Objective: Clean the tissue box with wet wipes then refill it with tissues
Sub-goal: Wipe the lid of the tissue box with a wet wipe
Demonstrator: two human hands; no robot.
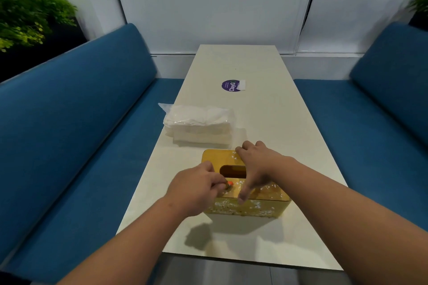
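Yellow tissue box (231, 159) on the near half of the pale worktop (266, 118), slightly right of centre, upright, its oval slot (232, 171) facing up. White flecks scattered over the lid and the near side wall. Something small, orange and dark (229, 184), on the lid just near of the slot; too small to identify.

Left hand (196, 188) over the near left corner of the box, fingers curled inward with the fingertips at that small orange thing; whether pinching it or merely touching it, cannot tell. Right hand (257, 166) spread across the right part of the lid, fingers reaching over the far edge and thumb stretched down toward the near edge, resting on the box rather than clenched around it; holding nothing else.

Clear-wrapped pack of white tissues (199, 126) just beyond the box on the left side of the worktop, near its left edge, apart from the box. Farther along, a round purple sticker (230, 85) on the worktop with a small white piece (242, 84) touching its right side.

Blue upholstered benches (81, 122) to left and right of the worktop. Green plants (25, 18) at the far left and far right corners.
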